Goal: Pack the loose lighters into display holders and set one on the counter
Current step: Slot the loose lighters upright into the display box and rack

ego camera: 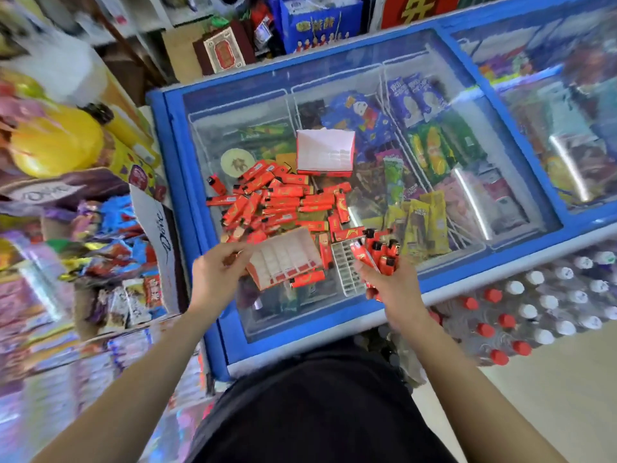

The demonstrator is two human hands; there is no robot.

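Loading step: left hand (218, 274) pinches the empty holder (283, 259), right hand (392, 285) grips a lighter bunch (380, 253). Next, probably: slot lighters into its cells.

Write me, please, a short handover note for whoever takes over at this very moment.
Left hand: grips an empty display holder by its left edge, tilted above the freezer lid.
Right hand: holds a bunch of lighters, heads up.
Loose lighters lie piled on the lid. A second holder stands behind the pile and looks empty. A clear tray lies near the bunch.
Done: neither holder shows any lighters yet.
Left: fill the holders, then set one on the counter.
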